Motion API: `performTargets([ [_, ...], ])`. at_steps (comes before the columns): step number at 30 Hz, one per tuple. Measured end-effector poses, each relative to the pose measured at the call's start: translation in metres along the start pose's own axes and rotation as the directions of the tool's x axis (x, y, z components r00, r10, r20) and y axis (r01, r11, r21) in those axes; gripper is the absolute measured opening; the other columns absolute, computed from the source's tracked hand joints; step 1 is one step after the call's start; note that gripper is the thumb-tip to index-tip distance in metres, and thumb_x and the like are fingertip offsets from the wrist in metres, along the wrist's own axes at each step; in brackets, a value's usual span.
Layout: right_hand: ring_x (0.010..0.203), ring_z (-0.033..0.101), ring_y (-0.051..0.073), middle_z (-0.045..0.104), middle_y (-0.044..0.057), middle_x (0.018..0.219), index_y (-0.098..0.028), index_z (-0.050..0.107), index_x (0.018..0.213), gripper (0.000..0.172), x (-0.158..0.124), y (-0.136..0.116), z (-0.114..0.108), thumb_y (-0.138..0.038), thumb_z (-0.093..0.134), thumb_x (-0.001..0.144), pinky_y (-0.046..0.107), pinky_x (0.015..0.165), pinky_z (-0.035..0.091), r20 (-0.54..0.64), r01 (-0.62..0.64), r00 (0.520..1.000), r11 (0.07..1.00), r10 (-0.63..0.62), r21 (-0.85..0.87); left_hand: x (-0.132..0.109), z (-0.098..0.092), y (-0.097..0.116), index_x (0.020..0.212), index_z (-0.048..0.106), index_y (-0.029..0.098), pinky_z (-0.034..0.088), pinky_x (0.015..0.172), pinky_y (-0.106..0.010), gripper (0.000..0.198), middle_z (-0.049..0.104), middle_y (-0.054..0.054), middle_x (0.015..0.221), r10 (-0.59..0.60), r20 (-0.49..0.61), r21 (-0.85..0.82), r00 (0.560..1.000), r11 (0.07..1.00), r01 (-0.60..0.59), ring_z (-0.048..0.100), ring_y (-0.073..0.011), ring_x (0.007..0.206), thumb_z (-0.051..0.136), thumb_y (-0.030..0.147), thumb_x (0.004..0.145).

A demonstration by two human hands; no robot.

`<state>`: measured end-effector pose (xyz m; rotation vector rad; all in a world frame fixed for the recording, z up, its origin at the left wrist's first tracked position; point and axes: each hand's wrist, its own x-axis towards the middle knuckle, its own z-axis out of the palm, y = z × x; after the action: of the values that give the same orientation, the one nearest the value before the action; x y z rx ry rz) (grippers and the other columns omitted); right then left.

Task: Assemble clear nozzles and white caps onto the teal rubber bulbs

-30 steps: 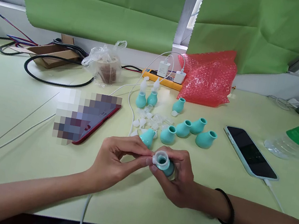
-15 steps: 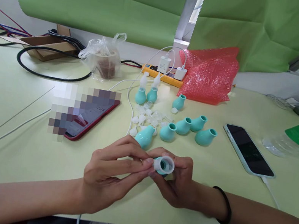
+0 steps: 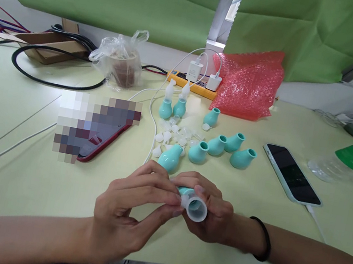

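Both my hands meet near the table's front edge around one small teal rubber bulb [image 3: 185, 192]. My right hand [image 3: 208, 212] wraps the bulb's body, which is mostly hidden. A clear plastic tip [image 3: 196, 208] sits on the bulb's mouth and faces me. My left hand [image 3: 130, 212] pinches that tip between thumb and fingers. Just beyond my hands another teal bulb [image 3: 169, 158] lies on its side. Three more bulbs [image 3: 223, 148] lie in a row further right.
Loose clear tips [image 3: 176, 134] are scattered mid-table. Two bulbs with tips fitted [image 3: 174, 103] stand upright behind them. A red phone [image 3: 103, 137] lies left, a light phone [image 3: 291, 172] right on a cable. Red bubble wrap [image 3: 247, 87], a power strip [image 3: 193, 85] and a bagged cup [image 3: 120, 65] line the back.
The clear tip has come further onto the bulb's mouth and now points toward me. Both hands have dropped slightly nearer the table edge, and the view has shifted a little.
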<state>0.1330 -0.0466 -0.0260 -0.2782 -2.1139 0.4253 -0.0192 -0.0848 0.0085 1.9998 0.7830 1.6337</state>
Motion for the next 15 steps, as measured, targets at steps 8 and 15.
performTargets([
  [8,0.082,0.056,0.018,0.056,0.008,0.093,-0.028,0.027,0.107,0.043,0.0015,-0.0026,-0.0014,-0.008,0.045,0.073,0.036,0.065,0.049,-0.031,-0.092,0.995,0.986,0.097,0.136,0.0032,-0.0009,-0.0002,0.08,0.063,0.016,0.046,0.058,-0.034,0.018,0.064,-0.005,0.064,-0.046,0.014,-0.071,0.999,0.996,0.046,0.054,-0.0145,0.06,0.059,0.003,0.067],
  [15,0.082,0.056,0.017,0.055,0.006,0.09,-0.029,0.027,0.108,0.049,-0.0006,-0.0002,-0.0009,-0.005,0.046,0.07,0.036,0.067,0.049,-0.021,-0.105,0.994,0.978,0.11,0.181,0.0045,-0.0041,-0.0029,0.077,0.065,0.017,0.044,0.055,-0.031,0.019,0.063,-0.004,0.066,-0.011,0.027,0.016,1.0,1.0,0.01,0.052,-0.0132,0.061,0.061,0.002,0.066],
])
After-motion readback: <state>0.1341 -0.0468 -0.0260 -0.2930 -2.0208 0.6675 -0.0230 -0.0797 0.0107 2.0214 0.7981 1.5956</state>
